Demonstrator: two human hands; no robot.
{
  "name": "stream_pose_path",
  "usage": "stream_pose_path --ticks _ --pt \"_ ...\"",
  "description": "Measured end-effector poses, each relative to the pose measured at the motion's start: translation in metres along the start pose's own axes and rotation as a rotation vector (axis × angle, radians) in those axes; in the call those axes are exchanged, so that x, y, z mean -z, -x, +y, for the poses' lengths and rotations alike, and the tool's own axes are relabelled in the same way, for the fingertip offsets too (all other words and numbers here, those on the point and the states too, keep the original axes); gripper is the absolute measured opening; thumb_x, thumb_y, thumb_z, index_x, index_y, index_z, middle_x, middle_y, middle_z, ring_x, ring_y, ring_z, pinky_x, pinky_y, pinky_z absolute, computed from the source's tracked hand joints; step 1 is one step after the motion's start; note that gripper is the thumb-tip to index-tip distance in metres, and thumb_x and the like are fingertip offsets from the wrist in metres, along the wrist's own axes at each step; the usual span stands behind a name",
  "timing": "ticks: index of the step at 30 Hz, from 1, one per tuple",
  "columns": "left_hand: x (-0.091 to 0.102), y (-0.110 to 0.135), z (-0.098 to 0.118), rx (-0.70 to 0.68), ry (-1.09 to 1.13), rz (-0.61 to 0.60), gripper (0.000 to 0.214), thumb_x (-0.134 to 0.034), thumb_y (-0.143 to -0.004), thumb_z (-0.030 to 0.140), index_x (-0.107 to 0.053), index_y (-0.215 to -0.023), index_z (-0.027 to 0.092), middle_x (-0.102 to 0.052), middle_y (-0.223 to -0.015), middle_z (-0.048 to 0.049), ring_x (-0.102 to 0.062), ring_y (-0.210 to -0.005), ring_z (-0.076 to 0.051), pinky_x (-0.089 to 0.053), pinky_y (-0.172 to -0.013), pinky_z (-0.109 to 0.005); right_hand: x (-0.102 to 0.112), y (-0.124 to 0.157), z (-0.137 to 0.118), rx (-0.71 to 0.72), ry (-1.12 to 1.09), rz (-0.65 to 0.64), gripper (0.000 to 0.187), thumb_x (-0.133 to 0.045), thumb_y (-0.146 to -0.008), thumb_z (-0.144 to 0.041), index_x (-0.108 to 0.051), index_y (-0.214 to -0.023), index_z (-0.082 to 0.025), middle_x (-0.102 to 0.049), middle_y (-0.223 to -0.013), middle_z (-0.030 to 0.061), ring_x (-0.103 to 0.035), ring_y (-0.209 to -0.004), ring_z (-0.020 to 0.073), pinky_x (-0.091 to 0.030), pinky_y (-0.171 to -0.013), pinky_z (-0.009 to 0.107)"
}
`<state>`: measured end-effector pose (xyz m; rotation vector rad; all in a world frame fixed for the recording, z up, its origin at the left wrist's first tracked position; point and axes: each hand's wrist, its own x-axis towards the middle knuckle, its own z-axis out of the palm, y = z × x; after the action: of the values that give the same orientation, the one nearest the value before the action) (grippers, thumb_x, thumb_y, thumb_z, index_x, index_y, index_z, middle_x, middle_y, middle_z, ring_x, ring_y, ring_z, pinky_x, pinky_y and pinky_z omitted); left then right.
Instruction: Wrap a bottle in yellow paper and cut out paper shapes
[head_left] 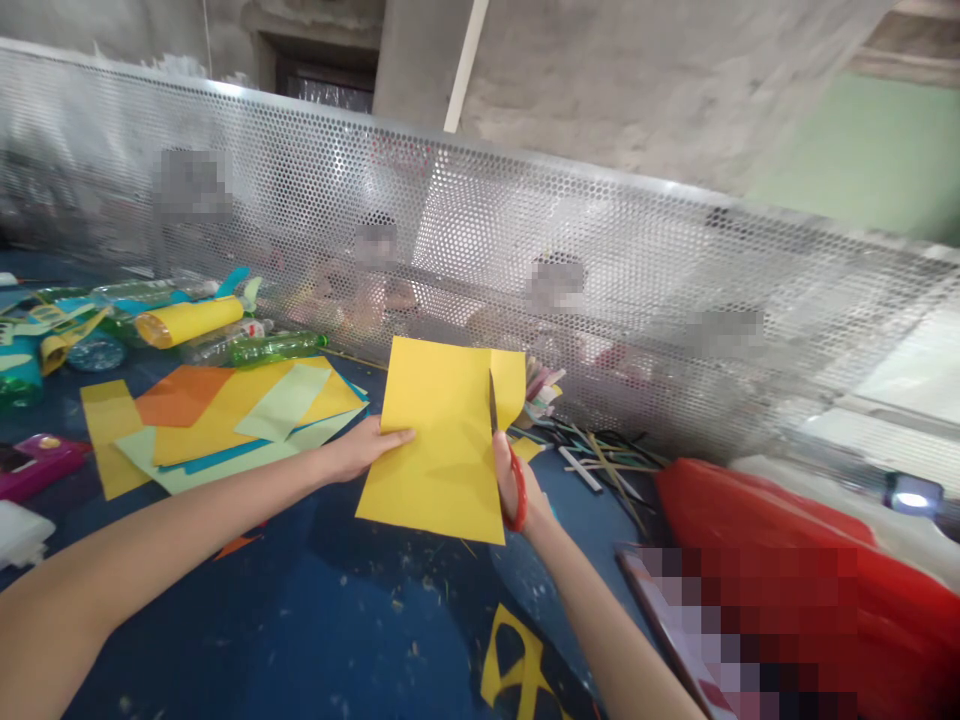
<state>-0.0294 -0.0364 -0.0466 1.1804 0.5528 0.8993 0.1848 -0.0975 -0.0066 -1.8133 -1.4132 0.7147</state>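
Note:
A yellow sheet of paper (439, 450) is held up over the blue table, facing me. My left hand (366, 447) pinches its left edge, thumb on the near face. In my right hand (517, 490) is a pair of scissors (516, 490) with red-orange handles. The dark blades stand in a cut near the sheet's right side, and the strip beyond the cut bends away. Part of the scissors and the fingers behind the paper are hidden. Below, near my right forearm, lies a yellow paper scrap (517, 660) with rounded cutouts.
Coloured paper sheets (217, 410) lie stacked at left, with plastic bottles (277, 347) and a yellow-wrapped bottle (191, 322) behind. Thin strips (600, 465) are scattered right. A red bag (757, 510) sits at far right. A perforated metal screen (300, 200) stands behind; people show through it.

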Motion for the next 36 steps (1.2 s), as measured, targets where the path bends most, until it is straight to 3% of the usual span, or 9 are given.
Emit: stream_pose_path --ticks 25,36 --pt "-0.0008 0.0001 -0.0033 0.021 0.034 -0.038 0.042 -0.073 -0.071 0.033 -0.064 -0.106 0.013 -0.066 -0.111 -0.0141 -0.063 -0.099 -0.029 -0.046 -0.091 -0.046 -0.0032 -0.0015 0.0048 0.006 -0.028 0.003 0.072 -0.019 -0.085 -0.067 -0.065 -0.108 -0.017 -0.069 -0.107 0.0098 -0.062 -0.099 0.0273 -0.047 -0.082 0.033" --pt "0.0004 -0.0013 -0.0059 0.01 0.04 -0.033 0.042 -0.073 -0.071 0.033 -0.064 -0.108 0.014 -0.065 -0.113 -0.0143 -0.063 -0.1 -0.028 -0.046 -0.091 -0.046 -0.0041 -0.003 0.0084 0.045 -0.025 0.035 0.064 -0.022 -0.086 -0.064 -0.066 -0.099 -0.018 -0.07 -0.103 0.011 -0.062 -0.099 0.0287 -0.047 -0.082 0.034"
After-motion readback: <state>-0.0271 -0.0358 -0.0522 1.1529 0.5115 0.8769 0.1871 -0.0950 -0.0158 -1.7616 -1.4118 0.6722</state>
